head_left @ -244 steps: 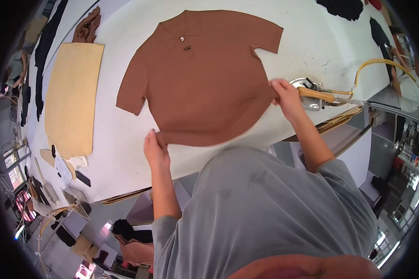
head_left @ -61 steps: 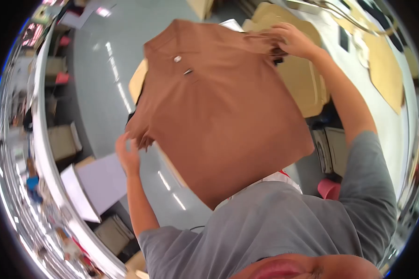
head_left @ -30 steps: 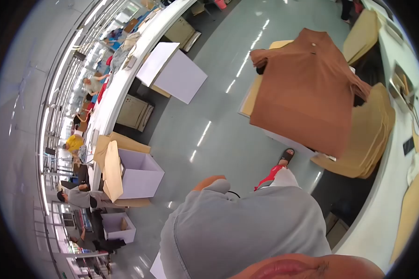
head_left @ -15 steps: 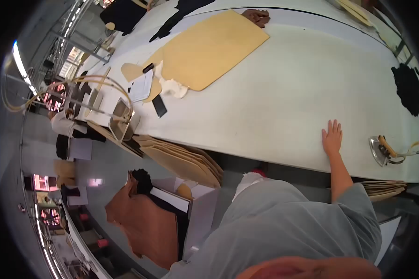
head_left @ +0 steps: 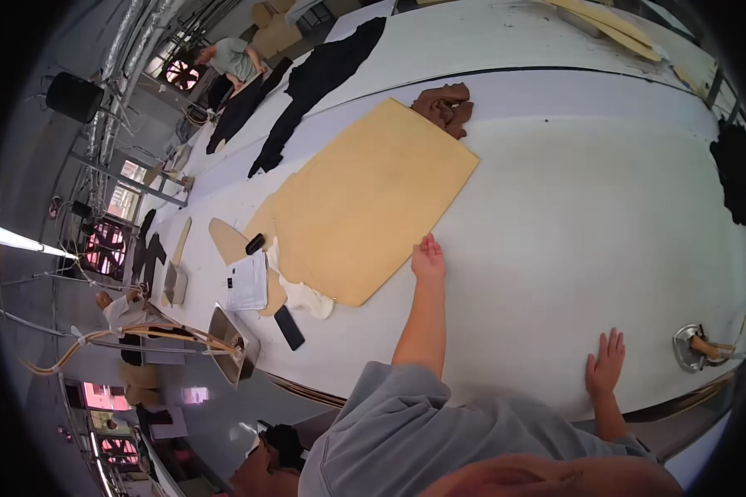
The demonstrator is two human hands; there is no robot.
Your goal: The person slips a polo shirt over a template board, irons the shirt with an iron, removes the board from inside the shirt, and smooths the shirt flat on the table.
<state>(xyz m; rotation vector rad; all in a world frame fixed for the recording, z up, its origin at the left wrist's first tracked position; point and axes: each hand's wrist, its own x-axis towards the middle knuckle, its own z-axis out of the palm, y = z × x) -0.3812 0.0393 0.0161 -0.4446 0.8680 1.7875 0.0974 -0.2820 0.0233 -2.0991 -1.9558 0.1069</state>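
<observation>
Tan, the board (head_left: 365,199) already lies flat on our counter (head_left: 514,273), our left hand (head_left: 428,260) at its edge, whether gripping we cannot tell, our right hand (head_left: 606,364) spread empty near the iron (head_left: 695,349), and the brown bundle (head_left: 443,108) beyond the board, crumpled, seems unworked.

Room spans the tabletop (head_left: 547,224) between tan board (head_left: 365,207) and iron (head_left: 690,348); white cloth (head_left: 310,301) and phone (head_left: 289,328) obstruct leftward.

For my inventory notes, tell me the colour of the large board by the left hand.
The large board is pale yellowish tan, shown best in the head view.
</observation>
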